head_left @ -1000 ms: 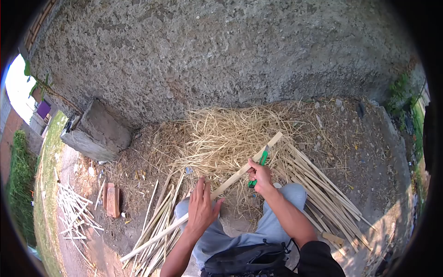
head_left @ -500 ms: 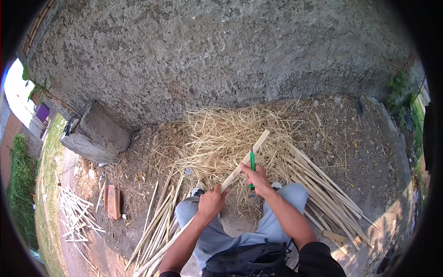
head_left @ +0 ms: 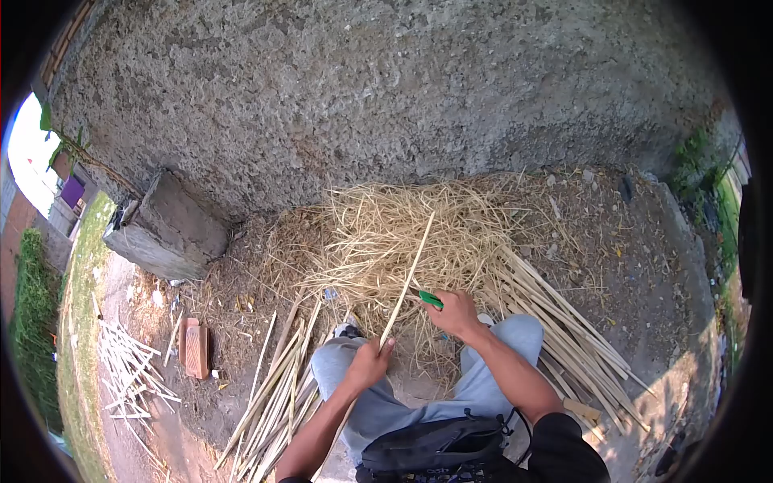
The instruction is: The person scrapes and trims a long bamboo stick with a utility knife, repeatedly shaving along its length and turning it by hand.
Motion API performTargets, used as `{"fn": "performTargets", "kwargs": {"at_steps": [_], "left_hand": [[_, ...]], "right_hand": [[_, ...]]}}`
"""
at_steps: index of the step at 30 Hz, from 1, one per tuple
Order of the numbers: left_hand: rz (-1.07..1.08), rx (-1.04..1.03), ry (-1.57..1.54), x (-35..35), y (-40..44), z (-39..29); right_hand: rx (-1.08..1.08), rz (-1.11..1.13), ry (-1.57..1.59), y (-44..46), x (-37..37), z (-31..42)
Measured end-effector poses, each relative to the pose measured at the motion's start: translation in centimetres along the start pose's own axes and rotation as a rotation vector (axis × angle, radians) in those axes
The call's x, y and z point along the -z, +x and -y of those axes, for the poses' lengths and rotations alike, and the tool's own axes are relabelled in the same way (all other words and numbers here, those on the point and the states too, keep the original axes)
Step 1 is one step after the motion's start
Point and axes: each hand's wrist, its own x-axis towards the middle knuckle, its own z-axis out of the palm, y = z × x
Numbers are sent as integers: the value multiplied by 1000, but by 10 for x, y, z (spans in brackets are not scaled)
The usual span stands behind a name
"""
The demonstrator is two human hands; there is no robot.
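Observation:
My left hand [head_left: 369,366] is closed around a long, pale wooden strip [head_left: 415,266], which looks like split bamboo. The strip slants up and away over the straw-like shavings [head_left: 378,229], its narrow edge toward me; its lower end runs back beneath my left forearm. Wrapped in the fingers of my right hand [head_left: 453,314] is a green-handled utility knife [head_left: 431,299]. Its dark blade points left and lies at or against the strip, a little beyond my left hand; I cannot tell whether it cuts in.
Long strips lie in a bundle to the right [head_left: 564,322] and another bundle to the left [head_left: 278,402]. Farther left are a pile of short pale sticks [head_left: 133,370] and a reddish brick [head_left: 194,348]. A rough wall [head_left: 403,97] rises ahead, with a concrete block [head_left: 173,233] at its left.
The strip has turned from its broad face to its narrow edge and stands steeper. My right hand has let go of the strip, and the knife has swung from upright to pointing left.

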Motion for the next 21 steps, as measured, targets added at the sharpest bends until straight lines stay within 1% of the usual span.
{"fn": "performTargets", "kwargs": {"at_steps": [1, 2, 3, 4, 6, 7, 8, 10, 11, 13, 15, 19, 21], "left_hand": [[2, 0, -4, -4, -1, 5], [-24, -51, -15, -8, -1, 10], [-49, -101, -27, -10, -2, 11], [-48, -100, -31, -11, -3, 11], [50, -34, -55, -8, 1, 11], [56, -36, -54, -9, 1, 11], [52, -52, -60, -10, 2, 11], [51, -72, -65, -10, 4, 11], [77, -47, -99, -10, 5, 12], [105, -26, -134, -10, 5, 9], [23, -40, -73, -11, 3, 7], [0, -103, -108, -10, 6, 8], [45, -44, -163, -7, 3, 4]], "right_hand": [[16, 10, -65, -3, -5, -1], [15, 11, -69, -7, -8, -3], [23, 31, -162, -10, -10, -1], [32, 50, -253, -12, -12, 0], [40, 57, -303, -12, -16, 1], [47, 66, -351, -13, -19, 1], [42, 64, -353, -14, -23, -1], [140, 64, -350, -14, -29, -1], [136, 62, -351, -15, -31, -1], [51, 112, -386, -13, -28, 8], [41, 119, -415, -13, -31, 11], [45, 115, -474, -13, -26, 24], [42, 93, -489, -12, -20, 36]]}}
